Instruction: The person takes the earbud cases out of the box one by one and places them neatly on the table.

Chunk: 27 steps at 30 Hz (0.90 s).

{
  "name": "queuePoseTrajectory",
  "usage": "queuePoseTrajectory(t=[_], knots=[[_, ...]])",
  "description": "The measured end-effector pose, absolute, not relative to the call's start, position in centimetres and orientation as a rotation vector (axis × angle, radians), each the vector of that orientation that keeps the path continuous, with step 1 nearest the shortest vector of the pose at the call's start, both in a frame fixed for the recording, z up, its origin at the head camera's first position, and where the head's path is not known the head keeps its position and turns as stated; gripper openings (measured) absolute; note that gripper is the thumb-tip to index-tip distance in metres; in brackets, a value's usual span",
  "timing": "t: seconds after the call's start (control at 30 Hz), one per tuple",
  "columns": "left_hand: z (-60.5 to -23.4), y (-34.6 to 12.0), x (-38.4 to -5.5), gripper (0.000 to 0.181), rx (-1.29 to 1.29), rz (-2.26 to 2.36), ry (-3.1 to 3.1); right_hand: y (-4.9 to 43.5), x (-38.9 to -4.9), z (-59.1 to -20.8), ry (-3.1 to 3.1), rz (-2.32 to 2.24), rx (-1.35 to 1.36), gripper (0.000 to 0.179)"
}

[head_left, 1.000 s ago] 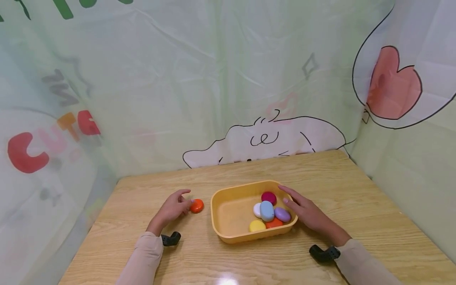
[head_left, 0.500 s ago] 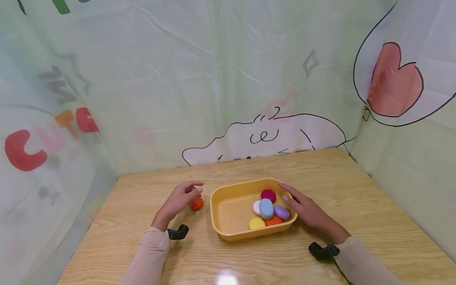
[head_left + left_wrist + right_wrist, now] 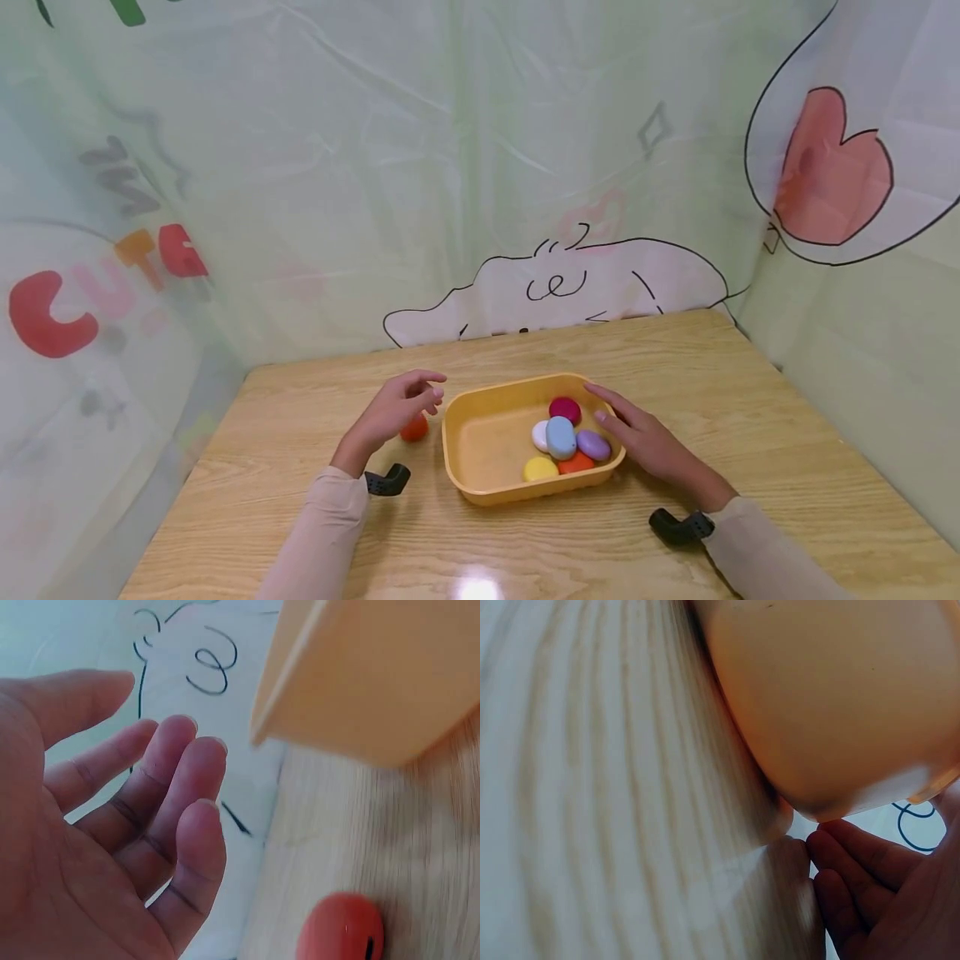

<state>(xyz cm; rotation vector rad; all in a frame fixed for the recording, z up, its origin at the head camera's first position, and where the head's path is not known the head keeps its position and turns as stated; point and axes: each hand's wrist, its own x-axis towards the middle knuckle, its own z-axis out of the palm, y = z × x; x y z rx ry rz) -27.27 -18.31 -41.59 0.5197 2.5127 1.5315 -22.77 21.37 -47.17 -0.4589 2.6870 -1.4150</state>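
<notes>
Just left of the yellow-orange tray [image 3: 487,454], the orange-red rounded piece [image 3: 414,429] lies on the wooden surface [image 3: 420,546], partly hidden by your left hand [image 3: 393,410]. What shows of it looks roundish, so you cannot tell its long axis; a dark mark shows in the left wrist view. Your left fingers are loosely bent, released, just off the tray's far-left corner. The tray's long axis runs left to right, its right end slightly farther away; your right hand [image 3: 654,443] rests against that end, fingers extended. Inside, toward the right, a light blue oval piece [image 3: 561,437], long axis near to far, overlaps a white piece [image 3: 539,435]. Around them lie magenta [image 3: 565,409], purple [image 3: 593,445], red [image 3: 576,464] and yellow [image 3: 540,469] pieces. The tray's left wall separates these from the outside piece.
</notes>
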Motion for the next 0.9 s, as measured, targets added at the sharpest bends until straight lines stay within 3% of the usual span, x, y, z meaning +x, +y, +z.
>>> queuePoseTrajectory(t=[0.5, 0.9], knots=[[-40.4, -12.3, -27.4, 0.038, 0.793, 1.398, 2.326, 21.6, -22.4, -47.4, 2.668, -1.449, -0.462, 0.055], [-40.4, -9.9, -27.3, 0.030, 0.886, 1.220, 2.251, 21.5, -22.6, -47.2, 2.687, -1.419, -0.461, 0.056]])
